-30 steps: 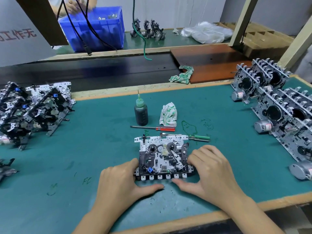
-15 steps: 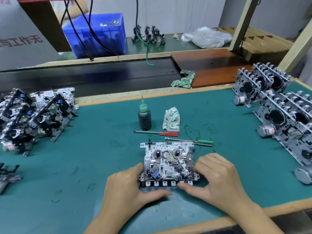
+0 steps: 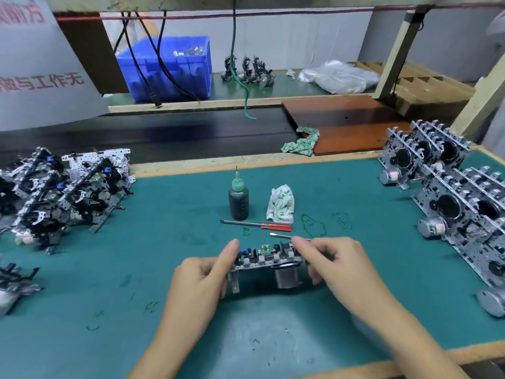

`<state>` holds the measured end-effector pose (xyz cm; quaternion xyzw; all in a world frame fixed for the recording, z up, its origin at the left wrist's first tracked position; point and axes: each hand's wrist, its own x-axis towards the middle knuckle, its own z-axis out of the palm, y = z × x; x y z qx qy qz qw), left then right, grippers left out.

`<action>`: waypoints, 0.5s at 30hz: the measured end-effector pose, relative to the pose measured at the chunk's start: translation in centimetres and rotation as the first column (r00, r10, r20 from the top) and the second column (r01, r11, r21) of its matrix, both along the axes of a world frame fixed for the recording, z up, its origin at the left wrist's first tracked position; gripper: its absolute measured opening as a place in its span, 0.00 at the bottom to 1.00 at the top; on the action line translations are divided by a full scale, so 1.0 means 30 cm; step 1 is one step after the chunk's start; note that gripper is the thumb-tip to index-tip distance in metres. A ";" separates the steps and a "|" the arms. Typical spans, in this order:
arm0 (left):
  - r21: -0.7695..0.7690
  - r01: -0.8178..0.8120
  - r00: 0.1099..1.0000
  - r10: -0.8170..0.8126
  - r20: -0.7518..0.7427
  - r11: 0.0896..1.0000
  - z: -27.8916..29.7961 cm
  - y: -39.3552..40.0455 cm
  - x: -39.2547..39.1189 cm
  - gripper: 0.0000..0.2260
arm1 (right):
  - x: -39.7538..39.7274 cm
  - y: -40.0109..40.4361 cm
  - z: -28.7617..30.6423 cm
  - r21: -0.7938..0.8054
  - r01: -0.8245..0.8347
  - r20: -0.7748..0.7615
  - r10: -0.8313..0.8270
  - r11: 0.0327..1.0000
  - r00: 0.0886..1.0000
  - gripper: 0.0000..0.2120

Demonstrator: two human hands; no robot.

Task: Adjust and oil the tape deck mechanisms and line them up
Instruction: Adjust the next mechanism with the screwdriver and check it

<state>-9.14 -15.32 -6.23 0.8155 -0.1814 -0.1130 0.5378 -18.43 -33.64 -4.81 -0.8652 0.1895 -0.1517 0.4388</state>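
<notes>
Blue crate (image 3: pixel 175 67) and white plastic bag (image 3: pixel 338 76) on the far bench, crumpled rag (image 3: pixel 302 142) nearer.

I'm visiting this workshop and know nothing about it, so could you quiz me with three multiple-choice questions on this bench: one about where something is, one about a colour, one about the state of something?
1. Where does the oil bottle stand?
A. Upright on the green mat, left of the crumpled cloth
B. Inside the blue crate
C. Among the mechanisms on the right

2. What colour is the handle of the screwdriver lying in front of the bottle?
A. Yellow
B. Red
C. Black

3. How is the tape deck mechanism in the middle?
A. Lying flat, untouched
B. Stacked with the left pile
C. Raised and tipped on edge, held by both hands

Answers:
1 A: the oil bottle stands beside the cloth.
2 B: the screwdriver has a red handle.
3 C: the left hand and right hand grip the tape deck mechanism by its ends.
</notes>
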 end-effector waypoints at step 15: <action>0.150 -0.122 0.806 0.009 0.591 0.981 0.045 -0.064 0.108 0.20 | 0.075 -0.089 0.026 -0.456 0.044 -0.019 -0.060 0.889 0.998 0.26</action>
